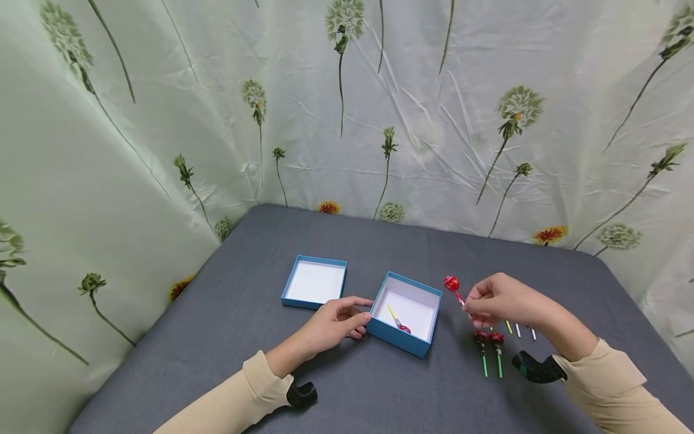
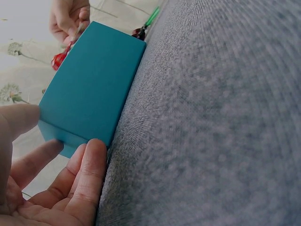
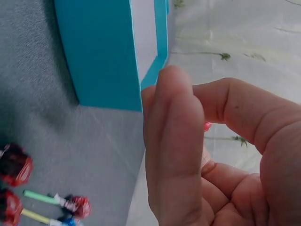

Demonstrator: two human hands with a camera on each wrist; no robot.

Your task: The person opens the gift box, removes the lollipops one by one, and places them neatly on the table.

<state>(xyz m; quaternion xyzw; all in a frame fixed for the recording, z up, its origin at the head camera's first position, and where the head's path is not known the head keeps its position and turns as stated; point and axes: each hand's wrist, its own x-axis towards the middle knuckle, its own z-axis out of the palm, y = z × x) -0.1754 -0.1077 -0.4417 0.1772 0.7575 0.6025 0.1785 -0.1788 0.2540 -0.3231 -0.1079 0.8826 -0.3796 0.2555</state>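
A blue box with a white inside stands without its lid on the dark grey table. Inside it lies a lollipop with a yellow stick. My left hand touches the box at its left side, thumb by the near corner and fingertips against the outer wall. To the right of the box, above the table, my right hand pinches a red-wrapped lollipop by its stick, head pointing up and left. In the right wrist view my fingers hide most of that lollipop.
The blue lid lies with its white inside up, left of the box. Two dark red lollipops with green sticks lie below my right hand. More sticks show beside its wrist. A flower-print curtain hangs behind the table.
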